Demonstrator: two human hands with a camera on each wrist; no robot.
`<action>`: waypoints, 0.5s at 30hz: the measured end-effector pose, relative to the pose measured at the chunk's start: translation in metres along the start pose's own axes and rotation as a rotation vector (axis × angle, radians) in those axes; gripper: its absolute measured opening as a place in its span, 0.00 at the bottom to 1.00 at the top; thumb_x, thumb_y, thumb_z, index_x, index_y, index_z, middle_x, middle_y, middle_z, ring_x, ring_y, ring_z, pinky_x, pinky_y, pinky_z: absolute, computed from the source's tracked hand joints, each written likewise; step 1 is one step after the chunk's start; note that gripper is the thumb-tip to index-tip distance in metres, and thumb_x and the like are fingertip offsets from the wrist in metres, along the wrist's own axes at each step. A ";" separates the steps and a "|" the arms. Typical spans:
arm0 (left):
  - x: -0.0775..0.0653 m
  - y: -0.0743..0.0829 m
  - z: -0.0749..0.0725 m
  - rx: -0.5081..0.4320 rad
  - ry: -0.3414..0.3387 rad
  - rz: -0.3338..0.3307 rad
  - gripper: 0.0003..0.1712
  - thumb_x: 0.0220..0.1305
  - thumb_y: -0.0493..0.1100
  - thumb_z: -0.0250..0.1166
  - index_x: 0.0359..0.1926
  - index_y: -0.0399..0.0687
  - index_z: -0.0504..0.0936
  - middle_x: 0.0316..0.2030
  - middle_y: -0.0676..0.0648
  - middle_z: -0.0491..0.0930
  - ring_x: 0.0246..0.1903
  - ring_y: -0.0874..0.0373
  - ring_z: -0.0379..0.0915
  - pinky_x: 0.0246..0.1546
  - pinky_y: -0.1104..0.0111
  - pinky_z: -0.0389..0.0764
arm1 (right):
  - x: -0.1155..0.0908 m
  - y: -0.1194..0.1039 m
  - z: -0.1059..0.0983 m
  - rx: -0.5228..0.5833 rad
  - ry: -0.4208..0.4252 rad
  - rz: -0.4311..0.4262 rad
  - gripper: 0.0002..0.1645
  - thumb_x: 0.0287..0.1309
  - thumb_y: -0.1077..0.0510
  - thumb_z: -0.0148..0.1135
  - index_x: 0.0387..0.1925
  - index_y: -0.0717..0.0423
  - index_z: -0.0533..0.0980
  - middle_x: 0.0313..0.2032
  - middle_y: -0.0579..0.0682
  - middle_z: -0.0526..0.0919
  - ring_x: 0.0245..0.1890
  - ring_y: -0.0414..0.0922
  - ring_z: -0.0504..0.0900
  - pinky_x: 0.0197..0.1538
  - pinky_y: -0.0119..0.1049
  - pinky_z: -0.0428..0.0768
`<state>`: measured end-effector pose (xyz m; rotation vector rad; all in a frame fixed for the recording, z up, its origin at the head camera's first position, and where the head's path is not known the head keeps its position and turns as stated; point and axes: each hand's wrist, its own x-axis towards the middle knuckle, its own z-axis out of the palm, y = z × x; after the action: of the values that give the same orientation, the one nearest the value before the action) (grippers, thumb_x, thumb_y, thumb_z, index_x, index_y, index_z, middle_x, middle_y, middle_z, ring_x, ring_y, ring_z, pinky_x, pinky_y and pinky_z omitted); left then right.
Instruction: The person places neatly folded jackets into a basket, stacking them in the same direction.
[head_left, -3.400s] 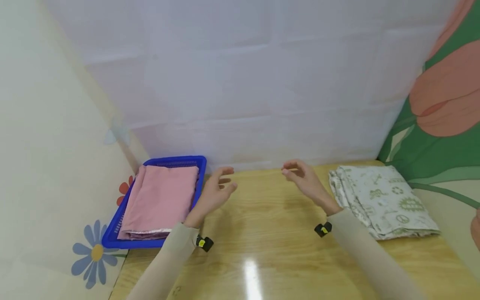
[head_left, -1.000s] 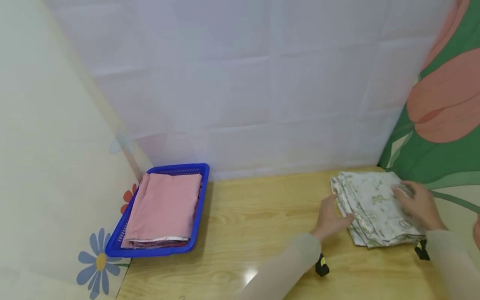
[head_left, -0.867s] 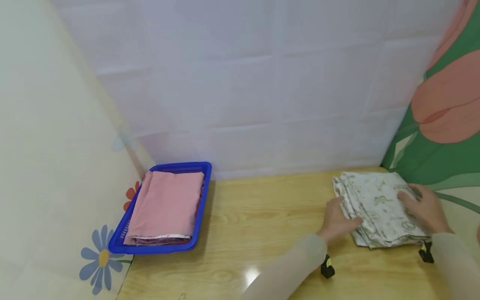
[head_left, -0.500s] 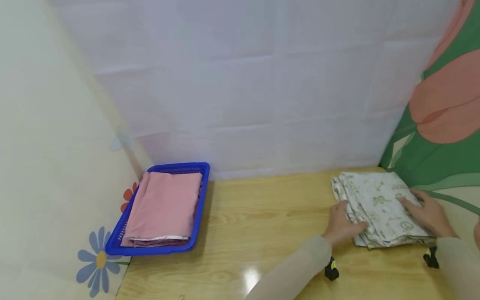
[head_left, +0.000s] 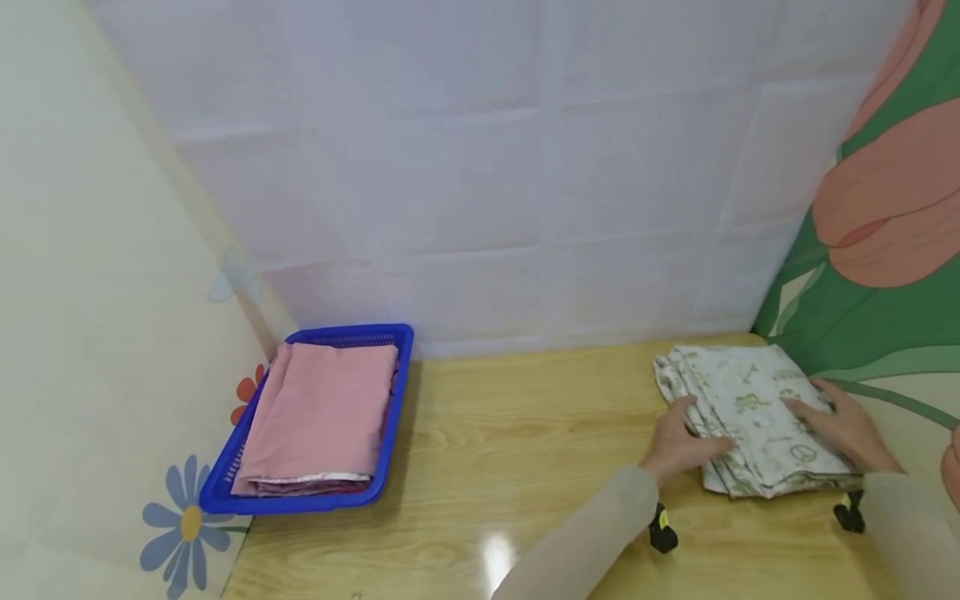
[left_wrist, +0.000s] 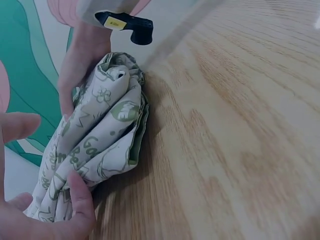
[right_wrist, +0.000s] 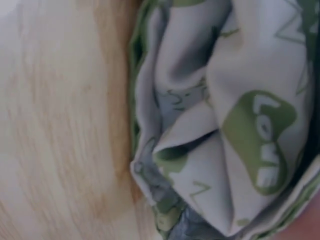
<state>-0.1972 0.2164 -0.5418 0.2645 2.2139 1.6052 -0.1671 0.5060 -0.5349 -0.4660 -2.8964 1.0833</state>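
A folded piece of white fabric with green print lies on the right part of the table, its layered, rolled edges visible in the left wrist view. At its left edge is my left hand, fingers spread; one finger touches the folds low down, while another digit stands apart above. My right hand is at the opposite edge, thumb over the top, other fingers partly hidden by the fabric. Folds of the fabric fill much of the right wrist view, which leaves that hand's hold unclear.
A blue plastic basket holding a stack of folded pink fabric stands at the table's left side. White sheeting hangs behind the wooden table. Painted walls flank it, the right one with a large flower.
Both hands have moved from mid-table to opposite edges of the printed fabric. Over the last second they shift only slightly there, and the fabric stays on the table. The basket has not moved.
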 end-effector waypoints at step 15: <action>0.007 -0.008 0.002 -0.017 -0.059 -0.021 0.47 0.60 0.52 0.80 0.75 0.80 0.67 0.74 0.60 0.71 0.72 0.54 0.70 0.70 0.51 0.76 | -0.004 -0.010 0.000 0.113 -0.163 0.031 0.61 0.78 0.32 0.51 0.84 0.63 0.30 0.78 0.83 0.30 0.74 0.87 0.39 0.68 0.84 0.54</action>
<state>-0.2024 0.2178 -0.5510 0.2799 2.1504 1.5845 -0.1658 0.4980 -0.5279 -0.4386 -2.9520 1.3421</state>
